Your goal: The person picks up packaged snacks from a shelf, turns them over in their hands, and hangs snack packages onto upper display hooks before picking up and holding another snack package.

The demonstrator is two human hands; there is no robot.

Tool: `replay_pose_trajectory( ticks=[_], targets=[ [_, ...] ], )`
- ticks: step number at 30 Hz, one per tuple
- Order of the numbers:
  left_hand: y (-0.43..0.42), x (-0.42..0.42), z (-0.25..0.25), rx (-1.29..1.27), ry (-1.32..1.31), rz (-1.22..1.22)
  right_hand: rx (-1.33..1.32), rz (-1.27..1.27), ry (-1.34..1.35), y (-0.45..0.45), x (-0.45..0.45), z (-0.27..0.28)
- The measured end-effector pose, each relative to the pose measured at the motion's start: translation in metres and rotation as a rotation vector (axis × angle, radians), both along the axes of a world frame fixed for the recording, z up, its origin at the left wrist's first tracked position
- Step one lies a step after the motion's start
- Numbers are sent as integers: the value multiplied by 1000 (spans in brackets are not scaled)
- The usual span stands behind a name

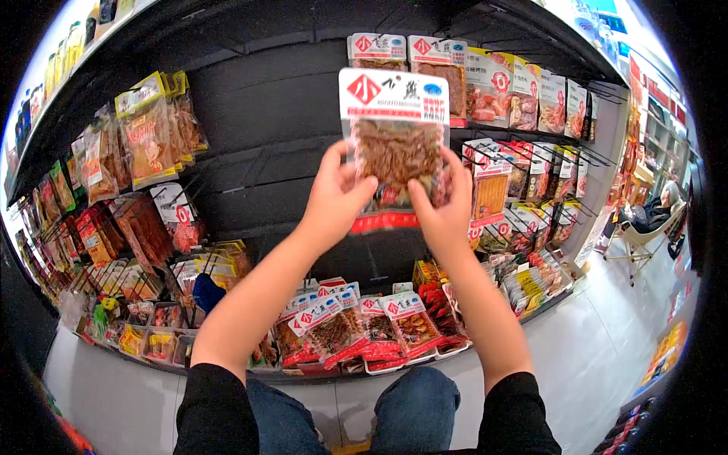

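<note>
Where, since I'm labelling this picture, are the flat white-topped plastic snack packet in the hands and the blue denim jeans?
Flat white-topped plastic snack packet (397, 149), head view: middle of its clear front.
Blue denim jeans (417, 406), head view: right leg, near the knee.

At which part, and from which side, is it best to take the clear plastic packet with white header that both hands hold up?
Probably best by the white header of the clear plastic packet, pinched front and back, coming from above. The packet is upright, header on top, and this strip stands free above the left hand and right hand, which grip the lower sides.
</note>
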State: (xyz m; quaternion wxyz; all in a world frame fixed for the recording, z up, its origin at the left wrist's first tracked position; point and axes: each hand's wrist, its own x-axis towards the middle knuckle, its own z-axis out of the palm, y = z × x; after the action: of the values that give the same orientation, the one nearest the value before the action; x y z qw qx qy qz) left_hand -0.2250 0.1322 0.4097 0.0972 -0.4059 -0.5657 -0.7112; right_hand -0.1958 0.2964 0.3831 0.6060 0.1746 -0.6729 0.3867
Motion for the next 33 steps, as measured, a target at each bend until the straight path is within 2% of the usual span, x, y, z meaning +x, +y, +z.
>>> replay_pose_trajectory(
  ticks=[2,6,9,10,12,14,16,20,25,30,32,33],
  targets=[
    [11,-12,21,-18,43,22,-21,30,23,10,-16,18],
    [27,-43,58,-53,225,76,26,-83,125,27,-38,57],
    [37,-58,84,-82,290,119,-16,-68,72,35,-42,82],
    [40,-63,91,-95,308,136,-17,-68,76,40,-48,88],
    [46,-68,102,-122,345,168,75,-231,191,49,-57,100],
    [50,-71,111,-129,353,194,53,-220,148,52,-59,107],
    [53,-78,117,-146,472,275,54,-247,131,55,-62,113],
    [54,-83,123,-199,424,330,49,-263,64,60,-69,121],
    [55,-89,124,-172,314,187,64,-269,22,62,-71,124],
    [53,-86,116,-185,262,269,73,-258,-14,66,-76,121],
    [50,-84,109,-187,252,279,-24,-12,31,72,-86,116],
    [48,-79,104,-193,149,245,-24,-14,31,71,-81,114]
  ],
)
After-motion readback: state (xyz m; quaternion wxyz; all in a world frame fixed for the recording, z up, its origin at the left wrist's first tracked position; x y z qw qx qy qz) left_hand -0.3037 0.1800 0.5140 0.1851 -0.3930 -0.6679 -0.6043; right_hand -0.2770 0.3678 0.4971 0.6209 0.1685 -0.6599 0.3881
